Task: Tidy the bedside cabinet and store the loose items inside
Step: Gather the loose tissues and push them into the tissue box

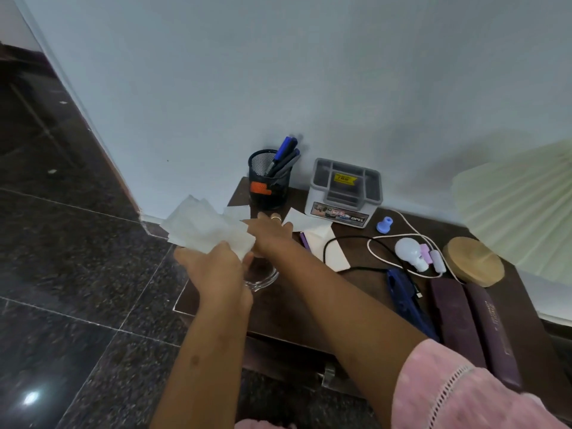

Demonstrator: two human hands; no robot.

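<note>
A dark wooden bedside cabinet (288, 311) stands against the pale wall. My left hand (213, 270) grips a bunch of white paper slips (201, 226) over the cabinet's left edge. My right hand (269, 232) reaches across with fingers stretched flat toward the slips, in front of a black mesh pen holder (267, 184). More white papers (325, 243) lie on the top. A clear glass dish (263, 278) sits partly hidden under my hands.
A grey plastic organiser box (343, 190) stands at the back. To the right lie a white bulb (411, 252) with cables, a blue tool (405, 298), two dark purple cases (470, 326), a round wooden lamp base (473, 261) and a pleated shade (520, 205). Dark tiled floor lies left.
</note>
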